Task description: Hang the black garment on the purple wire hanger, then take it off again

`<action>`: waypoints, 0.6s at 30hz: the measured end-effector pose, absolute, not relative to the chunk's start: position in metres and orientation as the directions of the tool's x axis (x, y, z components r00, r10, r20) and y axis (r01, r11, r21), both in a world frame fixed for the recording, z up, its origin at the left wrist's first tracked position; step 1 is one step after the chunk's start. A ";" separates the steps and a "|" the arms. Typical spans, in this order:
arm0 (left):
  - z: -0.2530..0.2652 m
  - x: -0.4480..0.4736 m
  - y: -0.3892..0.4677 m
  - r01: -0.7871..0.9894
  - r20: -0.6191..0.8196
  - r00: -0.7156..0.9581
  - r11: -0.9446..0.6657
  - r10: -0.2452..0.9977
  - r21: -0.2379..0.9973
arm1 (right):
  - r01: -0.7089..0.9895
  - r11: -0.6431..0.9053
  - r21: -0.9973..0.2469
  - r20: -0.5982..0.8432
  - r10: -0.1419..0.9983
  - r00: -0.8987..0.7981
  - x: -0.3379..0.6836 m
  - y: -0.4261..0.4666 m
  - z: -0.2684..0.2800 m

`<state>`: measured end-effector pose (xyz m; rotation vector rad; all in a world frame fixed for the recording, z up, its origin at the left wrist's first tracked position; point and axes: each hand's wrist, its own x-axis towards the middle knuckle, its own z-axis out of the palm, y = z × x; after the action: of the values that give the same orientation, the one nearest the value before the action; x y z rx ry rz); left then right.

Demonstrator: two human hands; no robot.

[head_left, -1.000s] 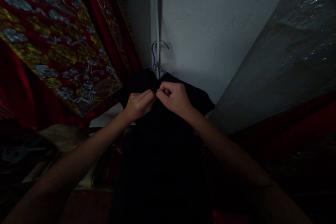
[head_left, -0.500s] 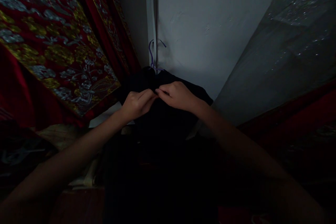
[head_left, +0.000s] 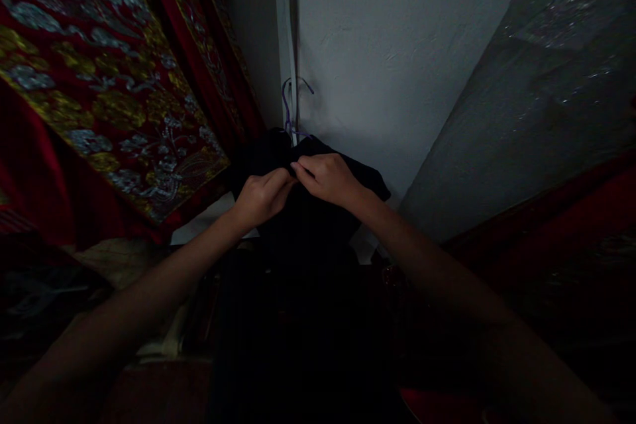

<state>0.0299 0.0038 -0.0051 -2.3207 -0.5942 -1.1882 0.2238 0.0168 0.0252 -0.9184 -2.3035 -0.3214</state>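
Note:
A dark garment [head_left: 318,225] hangs against the wall from a purple hanger [head_left: 286,103]. Just below its neck, both hands meet with the fingers pinched. My left hand [head_left: 264,197] is closed on the front of the garment. Close beside it, fingertips nearly touching, my right hand [head_left: 328,177] is closed on the same part. Whatever small piece lies between the fingertips is hidden in the dark. The lower part of the garment fades into black, so its outline there is unclear.
Red cloth with gold and silver embroidery [head_left: 119,93] hangs at the left. A pale strip [head_left: 287,20] runs down the wall [head_left: 387,40] behind the hanger. Clear plastic sheeting [head_left: 536,93] covers something at the right, above red fabric [head_left: 556,212].
Both hands stay pinched together at the garment's neck; the right has shifted slightly left. The garment's right shoulder has drawn a little inward.

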 end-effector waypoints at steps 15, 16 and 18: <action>-0.022 0.018 0.000 0.580 0.680 0.621 -0.812 0.390 -0.064 | 0.652 0.748 -0.122 0.440 0.630 -0.640 0.236 0.001 0.016; -0.022 0.019 0.001 0.578 0.699 0.615 -0.811 0.364 -0.086 | 0.653 0.747 -0.127 0.457 0.628 -0.630 0.235 0.001 0.015; -0.022 0.021 0.002 0.587 0.723 0.608 -0.799 0.328 -0.130 | 0.661 0.740 -0.125 0.486 0.626 -0.609 0.232 0.004 0.013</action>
<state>0.0211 0.0023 -0.0216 -2.4813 -0.7357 -1.0118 0.2325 0.0035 0.0127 -0.9733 -2.4307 -0.0908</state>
